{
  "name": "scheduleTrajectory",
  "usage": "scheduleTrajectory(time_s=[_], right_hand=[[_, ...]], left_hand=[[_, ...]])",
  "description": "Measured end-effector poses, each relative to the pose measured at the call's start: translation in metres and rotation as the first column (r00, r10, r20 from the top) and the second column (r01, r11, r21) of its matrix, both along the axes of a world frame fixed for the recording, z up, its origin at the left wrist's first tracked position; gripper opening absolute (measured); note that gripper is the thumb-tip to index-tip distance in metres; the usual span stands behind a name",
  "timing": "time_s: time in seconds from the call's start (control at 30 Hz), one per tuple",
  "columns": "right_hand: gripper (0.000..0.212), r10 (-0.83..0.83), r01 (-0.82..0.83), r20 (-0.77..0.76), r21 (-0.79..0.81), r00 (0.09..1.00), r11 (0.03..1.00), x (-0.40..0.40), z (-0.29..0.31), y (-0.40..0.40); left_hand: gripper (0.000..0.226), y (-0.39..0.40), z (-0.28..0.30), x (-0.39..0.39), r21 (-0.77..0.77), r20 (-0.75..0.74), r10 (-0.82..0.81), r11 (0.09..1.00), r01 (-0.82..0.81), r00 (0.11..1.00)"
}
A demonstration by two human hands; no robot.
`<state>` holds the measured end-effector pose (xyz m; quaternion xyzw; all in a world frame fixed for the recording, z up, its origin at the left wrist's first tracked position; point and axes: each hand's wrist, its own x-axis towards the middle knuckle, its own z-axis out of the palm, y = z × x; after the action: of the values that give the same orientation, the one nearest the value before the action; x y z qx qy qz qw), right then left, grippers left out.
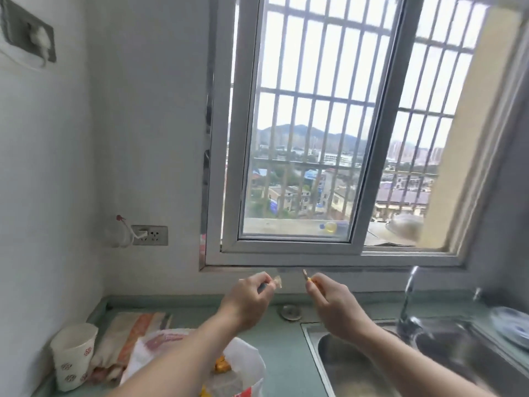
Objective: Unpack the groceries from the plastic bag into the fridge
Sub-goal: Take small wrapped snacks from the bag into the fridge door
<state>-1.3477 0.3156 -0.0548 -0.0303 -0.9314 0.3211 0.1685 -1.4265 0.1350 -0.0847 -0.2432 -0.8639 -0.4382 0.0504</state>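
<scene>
A: Two hands are working in front of me, both raised above the counter. My left hand (248, 296) is pinching a small pale scrap (277, 282) between thumb and fingertips; my right hand (332, 302) is pinching a small orange-and-tan piece (307, 277) the same way. The two pieces are sitting close together but apart.

B: What are they?

A: Too small and blurred; I cannot tell.

B: And the plastic bag?

A: I'm seeing the plastic bag (243, 365) lying open on the green counter (283, 356), below my left forearm, with orange packets (221, 365) showing inside. Further left of it, a striped cloth bag (128, 336) is lying flat, and a paper cup (73, 356) is standing upright beside that.

B: On the other side?

A: Below my right wrist the steel sink (352, 365) is sitting, its faucet (409, 296) rising behind. A blue-patterned plate (509, 325) is resting further right. Beyond both hands the barred window (315, 124) is looking over rooftops, and a wall socket (150, 234) is sitting up to the left.
</scene>
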Motion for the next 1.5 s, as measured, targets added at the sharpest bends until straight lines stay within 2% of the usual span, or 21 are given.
scheduleTrajectory(time_s=[0.23, 0.37, 0.47, 0.57, 0.8, 1.03, 1.2, 1.33, 1.5], right_hand=[[0.032, -0.176, 0.178, -0.068, 0.019, 0.982, 0.984, 0.092, 0.020, 0.053], [0.030, -0.290, 0.293, -0.099, 0.020, 0.952, 0.956, 0.170, 0.021, 0.098], [0.027, -0.405, 0.408, -0.085, 0.021, 0.910, 0.913, 0.244, 0.021, 0.135], [0.025, -0.562, 0.562, -0.068, -0.022, 0.824, 0.827, 0.334, 0.020, 0.176], [0.029, -0.846, 0.840, -0.024, -0.104, 0.532, 0.532, 0.519, 0.006, 0.254], [0.034, -0.969, 0.957, 0.000, -0.154, 0.247, 0.244, 0.638, -0.002, 0.299], [0.032, -1.000, 0.990, -0.002, -0.144, -0.008, -0.008, 0.696, -0.002, 0.319], [0.041, -0.971, 0.957, -0.031, -0.181, -0.236, -0.226, 0.731, 0.004, 0.320], [0.040, -0.890, 0.876, -0.030, -0.194, -0.454, -0.441, 0.773, 0.011, 0.291]], left_hand=[[0.033, 0.067, 0.026, 0.051, -0.062, -0.075, -0.187, 0.981, 0.183, 0.979], [0.030, 0.123, 0.043, 0.099, -0.011, -0.086, -0.263, 0.965, 0.263, 0.961], [0.027, 0.184, 0.055, 0.155, 0.047, -0.080, -0.364, 0.929, 0.368, 0.928], [0.025, 0.253, 0.063, 0.236, 0.025, -0.098, -0.518, 0.852, 0.522, 0.850], [0.026, 0.368, 0.055, 0.399, -0.067, -0.076, -0.776, 0.631, 0.773, 0.626], [0.029, 0.470, 0.053, 0.502, -0.092, -0.078, -0.914, 0.404, 0.910, 0.398], [0.038, 0.544, 0.045, 0.560, -0.063, -0.045, -0.990, 0.137, 0.988, 0.135], [0.022, 0.601, 0.046, 0.606, -0.122, -0.044, -0.992, -0.109, 0.987, -0.115], [0.018, 0.629, 0.051, 0.686, -0.101, -0.038, -0.934, -0.350, 0.931, -0.355]])
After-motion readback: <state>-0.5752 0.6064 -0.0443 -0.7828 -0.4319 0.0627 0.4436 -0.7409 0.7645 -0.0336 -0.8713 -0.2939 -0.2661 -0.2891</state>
